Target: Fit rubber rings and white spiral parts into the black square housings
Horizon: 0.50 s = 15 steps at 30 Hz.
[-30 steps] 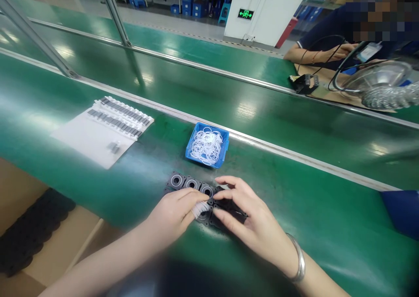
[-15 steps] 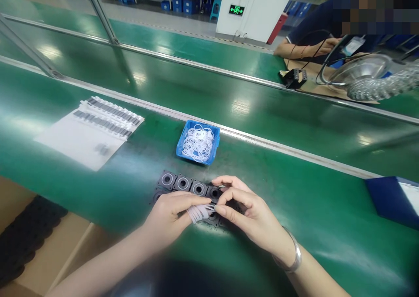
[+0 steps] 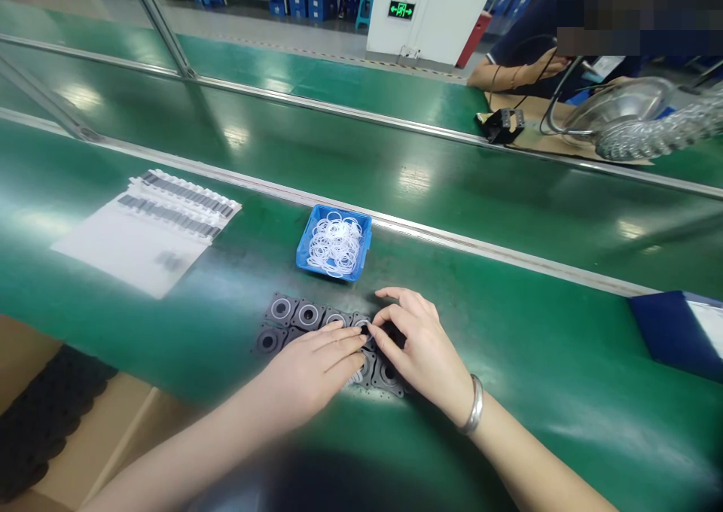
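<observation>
Black square parts (image 3: pixel 268 339) with round center holes lie in two rows on the green bench, and several carry a white ring around the hole. My left hand (image 3: pixel 310 369) is palm down over them, its fingertips at a back-row part. Beneath its fingers a bit of the bundle of white rings (image 3: pixel 355 377) shows; the rest is hidden. From the right, my right hand (image 3: pixel 415 339) brings thumb and index finger together at a white ring (image 3: pixel 357 322) on that same part; its other fingers are partly extended.
A blue tray (image 3: pixel 302 265) of loose white rings stands behind the parts. Left of it lies a white sheet (image 3: pixel 113 245) with grey strips. A cardboard box (image 3: pixel 113 437) of black parts is at lower left, a dark blue folder (image 3: pixel 658 331) at right. Across the bench, a co-worker's arm (image 3: pixel 508 73) shows.
My left hand has turned palm down, bringing its rings underneath its fingers. My right fingertips have moved from those rings to the back-row part, where a white ring now shows around the hole.
</observation>
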Each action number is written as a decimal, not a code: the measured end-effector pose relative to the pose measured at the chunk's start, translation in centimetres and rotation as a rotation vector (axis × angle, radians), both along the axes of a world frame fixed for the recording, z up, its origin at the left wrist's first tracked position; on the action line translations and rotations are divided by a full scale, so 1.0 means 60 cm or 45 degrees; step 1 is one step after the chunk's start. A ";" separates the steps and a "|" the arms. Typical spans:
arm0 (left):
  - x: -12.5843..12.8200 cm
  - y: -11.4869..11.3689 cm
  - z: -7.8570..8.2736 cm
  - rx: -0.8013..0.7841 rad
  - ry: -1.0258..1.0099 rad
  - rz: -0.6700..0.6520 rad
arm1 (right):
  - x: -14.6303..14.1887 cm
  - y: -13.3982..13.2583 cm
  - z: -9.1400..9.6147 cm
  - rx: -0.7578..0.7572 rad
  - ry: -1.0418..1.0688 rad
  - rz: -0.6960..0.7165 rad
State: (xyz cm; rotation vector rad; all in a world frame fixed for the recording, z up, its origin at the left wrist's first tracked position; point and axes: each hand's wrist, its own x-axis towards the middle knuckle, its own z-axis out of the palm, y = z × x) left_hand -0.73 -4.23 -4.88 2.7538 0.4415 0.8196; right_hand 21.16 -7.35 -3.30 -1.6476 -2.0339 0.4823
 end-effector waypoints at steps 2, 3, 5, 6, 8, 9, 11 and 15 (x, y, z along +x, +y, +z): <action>0.005 -0.003 -0.004 0.070 0.081 0.006 | 0.000 -0.006 0.000 0.049 -0.027 0.006; 0.006 -0.004 -0.005 0.089 0.111 0.007 | 0.002 -0.009 0.000 0.071 -0.044 0.020; 0.006 -0.006 -0.007 0.115 0.154 0.000 | 0.005 -0.018 -0.003 0.124 -0.103 0.067; 0.006 -0.006 -0.007 0.127 0.174 -0.009 | 0.007 -0.022 -0.005 0.151 -0.144 0.094; 0.006 -0.007 -0.006 0.145 0.216 -0.026 | 0.009 -0.030 -0.011 0.197 -0.240 0.141; 0.006 -0.008 -0.005 0.150 0.235 -0.035 | 0.010 -0.033 -0.014 0.212 -0.289 0.163; 0.007 -0.008 -0.002 0.142 0.255 -0.045 | 0.011 -0.038 -0.016 0.234 -0.360 0.204; 0.009 -0.008 0.009 0.020 0.121 0.009 | 0.011 -0.045 0.000 0.317 -0.237 0.174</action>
